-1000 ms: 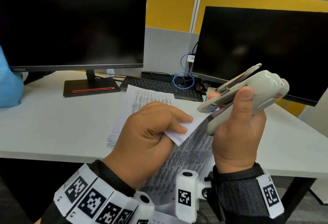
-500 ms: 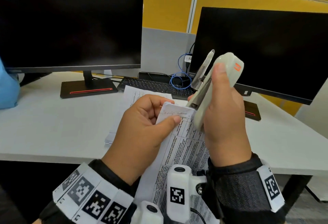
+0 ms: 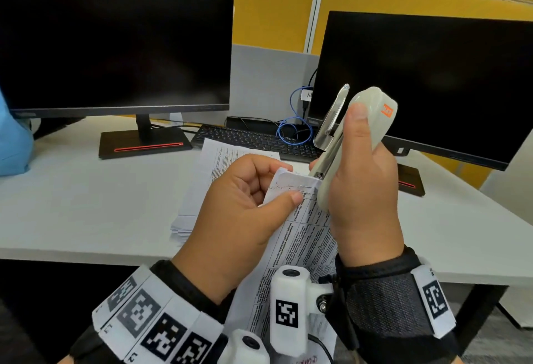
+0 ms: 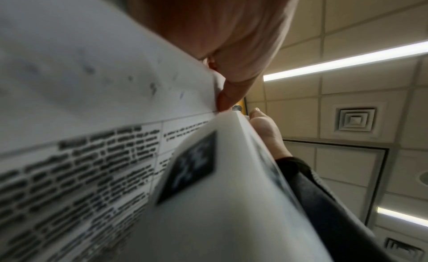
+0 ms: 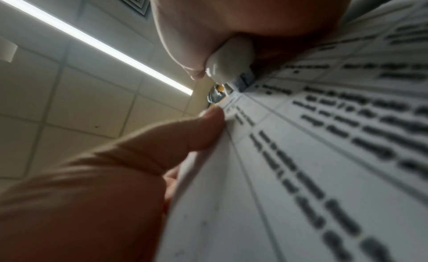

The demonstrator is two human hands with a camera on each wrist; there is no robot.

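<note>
My left hand [image 3: 248,205] pinches the top corner of a printed sheaf of paper [image 3: 300,236], thumb on the front, fingers curled behind. My right hand [image 3: 360,190] grips a pale grey stapler [image 3: 366,115] upright, thumb along its back. The stapler's metal arm [image 3: 331,115] stands swung away from the body. Its lower end meets the paper's corner [image 3: 294,184]. In the left wrist view my left hand [image 4: 227,93] is on the blurred printed paper [image 4: 92,156]. In the right wrist view the stapler's end [image 5: 229,64] sits against the paper [image 5: 301,156].
A stack of printed papers [image 3: 207,179] lies on the white desk [image 3: 86,205]. Behind it are a black keyboard [image 3: 253,138], a blue cable [image 3: 294,130] and two dark monitors [image 3: 115,46], [image 3: 427,81]. A blue object [image 3: 11,138] sits at the far left.
My right hand turned the stapler from lying sideways to upright and brought it down to the paper's corner. My left hand shifted its pinch, lifting the corner; little differs since half a second ago.
</note>
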